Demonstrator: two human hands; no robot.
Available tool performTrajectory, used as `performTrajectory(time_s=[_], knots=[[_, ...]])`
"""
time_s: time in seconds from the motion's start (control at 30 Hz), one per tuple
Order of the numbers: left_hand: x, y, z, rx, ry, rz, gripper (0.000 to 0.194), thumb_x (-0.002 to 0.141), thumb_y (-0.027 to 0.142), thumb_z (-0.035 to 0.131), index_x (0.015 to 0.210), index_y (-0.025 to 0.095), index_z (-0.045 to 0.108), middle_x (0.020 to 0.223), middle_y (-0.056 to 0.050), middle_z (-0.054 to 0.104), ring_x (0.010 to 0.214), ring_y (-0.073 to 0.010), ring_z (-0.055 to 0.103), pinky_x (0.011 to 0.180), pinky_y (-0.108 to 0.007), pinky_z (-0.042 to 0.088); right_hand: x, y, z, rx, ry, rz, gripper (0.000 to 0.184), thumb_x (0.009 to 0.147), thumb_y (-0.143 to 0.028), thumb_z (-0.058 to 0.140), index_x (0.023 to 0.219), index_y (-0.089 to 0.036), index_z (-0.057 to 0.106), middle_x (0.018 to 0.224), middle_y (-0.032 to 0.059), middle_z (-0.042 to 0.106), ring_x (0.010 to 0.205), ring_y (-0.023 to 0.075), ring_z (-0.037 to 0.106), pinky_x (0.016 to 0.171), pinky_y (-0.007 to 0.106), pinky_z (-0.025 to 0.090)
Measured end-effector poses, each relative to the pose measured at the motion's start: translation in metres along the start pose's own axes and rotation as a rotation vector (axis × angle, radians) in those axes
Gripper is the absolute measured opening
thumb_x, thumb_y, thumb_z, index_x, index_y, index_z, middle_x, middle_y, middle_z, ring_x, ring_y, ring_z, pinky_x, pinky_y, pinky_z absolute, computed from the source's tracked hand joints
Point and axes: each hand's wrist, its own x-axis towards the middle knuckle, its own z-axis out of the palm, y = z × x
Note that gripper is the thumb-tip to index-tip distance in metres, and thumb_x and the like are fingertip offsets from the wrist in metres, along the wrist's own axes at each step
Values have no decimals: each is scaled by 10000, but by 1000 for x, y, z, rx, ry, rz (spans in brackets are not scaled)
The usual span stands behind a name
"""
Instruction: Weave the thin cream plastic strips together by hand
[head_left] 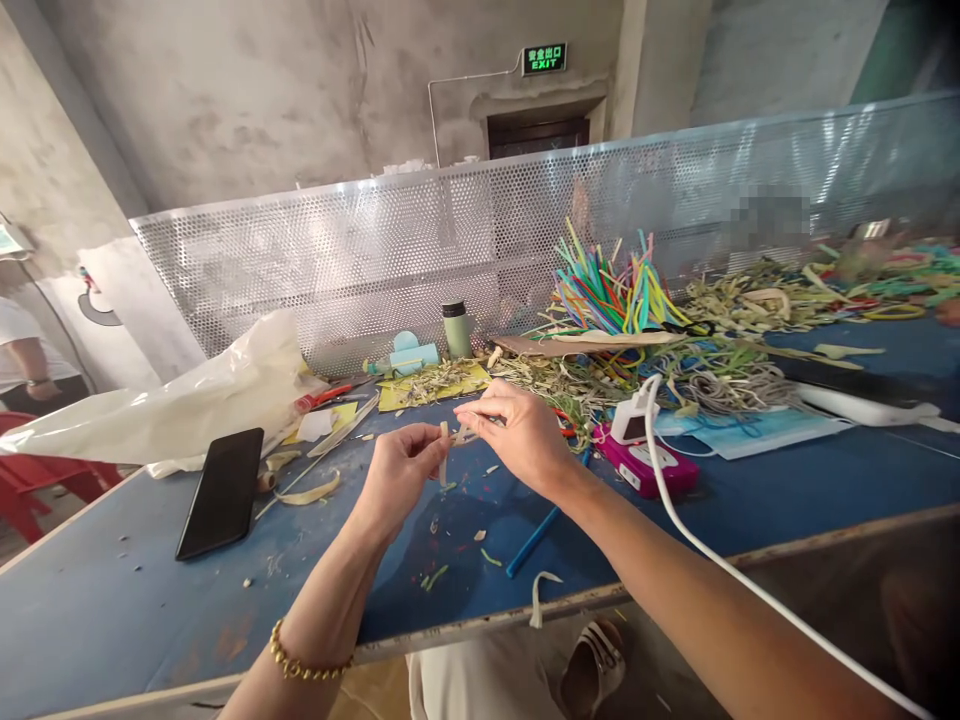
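Note:
My left hand (401, 468) and my right hand (517, 432) meet above the blue table (112, 600), both pinched on a short pale strip (444, 462) that hangs down between them. The left fingers grip its upper part; the right fingertips pinch its top end from the right. A bead bracelet (300, 665) sits on my left wrist. A blue stick (534, 540) lies on the table just under my right forearm.
A black phone (223, 490) lies to the left beside a plastic bag (172, 405). A pink power bank (646, 468) with a white cable (720, 560) sits to the right. Colourful strips (607, 290) and pale scraps (720, 350) pile along a perforated metal screen (375, 250). A green bottle (456, 330) stands behind.

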Motion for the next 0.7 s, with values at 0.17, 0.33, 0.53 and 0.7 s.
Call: performTrajectory(time_s=[0.17, 0.33, 0.53, 0.7], knots=[[0, -3, 0, 41, -64, -17, 264, 711, 395, 731, 665, 142, 666, 558, 15, 510, 541, -101, 385, 526, -242, 282, 1, -5, -1, -194, -8, -113, 128, 886, -222, 666, 827, -225, 780, 838, 52, 726, 833, 202, 627, 793, 337, 420], [-4, 3, 0, -40, -171, -67, 235, 693, 361, 750, 660, 140, 678, 594, 5, 531, 564, -103, 398, 546, -244, 303, 0, -3, 6, -78, -143, -17, 208, 918, -189, 583, 776, -173, 733, 744, 41, 730, 671, 154, 604, 642, 272, 379], [-7, 7, 1, -69, -184, -114, 185, 684, 309, 739, 688, 131, 687, 621, 7, 545, 579, -97, 398, 557, -242, 298, -2, -4, 13, -1, -150, 45, 215, 901, -204, 580, 715, -163, 680, 647, 15, 665, 585, 118, 529, 574, 242, 343], [-3, 3, 0, -96, -104, -121, 208, 706, 311, 707, 613, 142, 629, 565, 26, 508, 544, -86, 377, 549, -244, 293, 2, -2, 8, 218, -189, 248, 266, 891, -307, 596, 1050, -112, 683, 650, 25, 661, 567, 144, 589, 556, 245, 410]])
